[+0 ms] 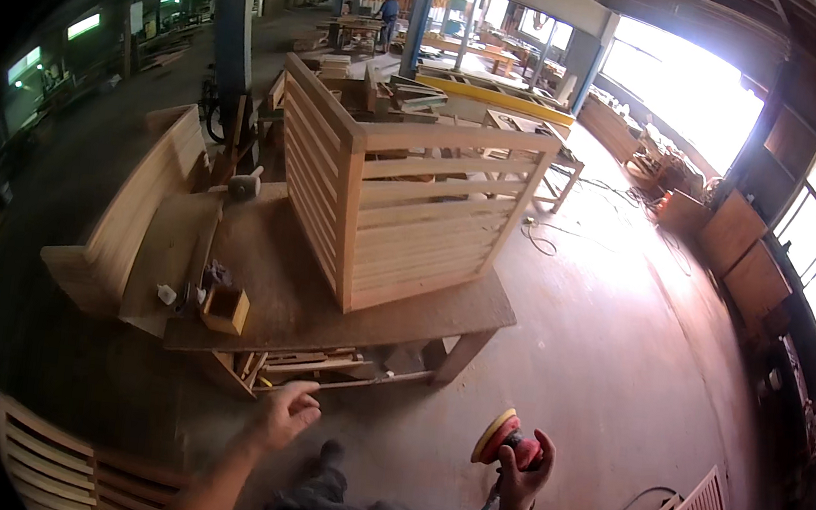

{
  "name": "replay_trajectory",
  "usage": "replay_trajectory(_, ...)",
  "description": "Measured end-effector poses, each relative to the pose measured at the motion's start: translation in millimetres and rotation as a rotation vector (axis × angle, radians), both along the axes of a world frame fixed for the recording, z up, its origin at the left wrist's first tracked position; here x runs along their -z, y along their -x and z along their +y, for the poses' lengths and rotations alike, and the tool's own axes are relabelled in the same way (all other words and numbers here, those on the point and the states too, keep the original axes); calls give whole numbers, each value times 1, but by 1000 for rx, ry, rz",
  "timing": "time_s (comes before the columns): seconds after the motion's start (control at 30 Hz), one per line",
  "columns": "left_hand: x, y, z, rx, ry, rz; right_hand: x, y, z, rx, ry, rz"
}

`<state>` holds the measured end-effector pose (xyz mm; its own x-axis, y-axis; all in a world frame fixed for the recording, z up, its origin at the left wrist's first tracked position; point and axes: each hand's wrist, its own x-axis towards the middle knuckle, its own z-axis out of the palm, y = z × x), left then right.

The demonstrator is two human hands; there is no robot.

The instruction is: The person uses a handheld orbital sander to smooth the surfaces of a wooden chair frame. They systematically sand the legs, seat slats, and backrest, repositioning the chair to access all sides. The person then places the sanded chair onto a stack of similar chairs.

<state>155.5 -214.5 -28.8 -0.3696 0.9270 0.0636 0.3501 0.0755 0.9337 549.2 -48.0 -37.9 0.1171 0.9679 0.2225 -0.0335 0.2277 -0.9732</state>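
The right hand's grip (pixel 524 470) is clasping a red round-pad orbital sander (pixel 506 437), lifted clear of the work; the left hand (pixel 287 413) is hanging loosely spread, empty. The slatted pale-wood corner frame (pixel 404 204) is standing on the brown wooden counter (pixel 283 291) ahead, sanding seemingly not underway.

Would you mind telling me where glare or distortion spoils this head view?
Head view: the windows at upper right are blown out white, glare washes the floor beyond the slatted panel, straight edges bow toward the dark rim, and the left side stays dim.
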Motion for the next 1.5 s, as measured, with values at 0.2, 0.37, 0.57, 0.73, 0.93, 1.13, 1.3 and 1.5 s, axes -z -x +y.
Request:
replay_trajectory(0.2, -65, 128, 109, -163, -372, -65, -19, 130, 82, -149, -98, -131)
replay_trajectory(0.37, -160, 205, 225, -105, -655, 391, -52, 232, 122, -206, -243, -207)
replay_trajectory(0.57, -264, 266, 353, 9, -757, 679, -116, 334, 162, -148, -664, -239)
replay_trajectory(0.73, -262, 269, 394, 92, -217, 690, -122, 391, 187, -66, -792, -137)
replay_trajectory(0.93, -257, 265, 399, 64, -288, 685, -113, 427, 193, -43, -860, -129)
replay_trajectory(1.13, -256, 263, 397, 32, -296, 622, -124, 443, 194, -36, -860, -108)
replay_trajectory(1.3, -252, 264, 394, 6, -234, 494, -150, 442, 185, -87, -825, -120)
replay_trajectory(1.5, -254, 259, 400, 32, -274, 491, -125, 440, 183, -112, -711, -118)
